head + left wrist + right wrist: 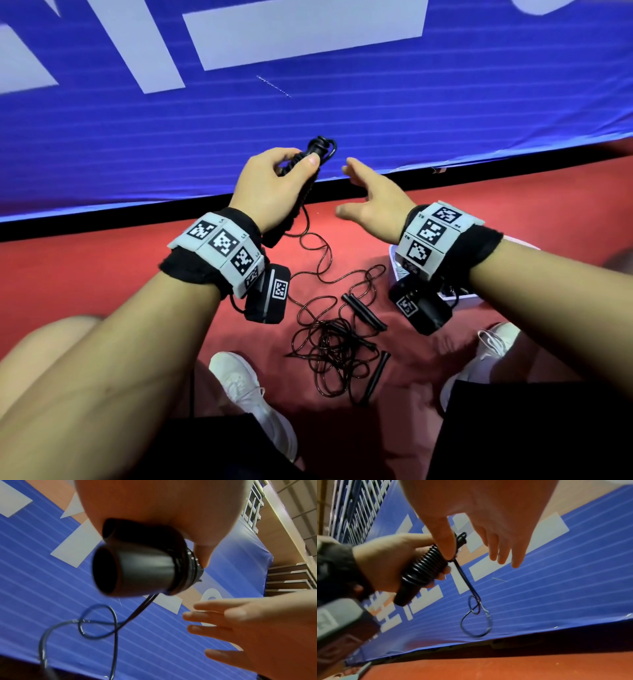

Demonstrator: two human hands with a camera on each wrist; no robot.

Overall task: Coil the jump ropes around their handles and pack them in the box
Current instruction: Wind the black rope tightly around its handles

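The box (pixel 397 270) is sitting mostly hidden behind the right wrist. The left hand (pixel 270 185) is gripping two black handles (pixel 419 570) wound in glossy ridged rope coils; the right hand (pixel 373 202) is hovering alongside, fingers spread, holding nothing. Thin rope (pixel 329 342) is lying tangled on the red floor (pixel 102 274).

Large white characters on the blue banner (pixel 239 113), cropped and unreadable, wrist band (pixel 219 246) labels too small

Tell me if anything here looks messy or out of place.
Yes: loose rope lies in a tangled heap on the red floor between the shoes, with stray handles among it. A kinked strand trails down from the half-coiled handles the left hand grips. The right hand holds nothing.
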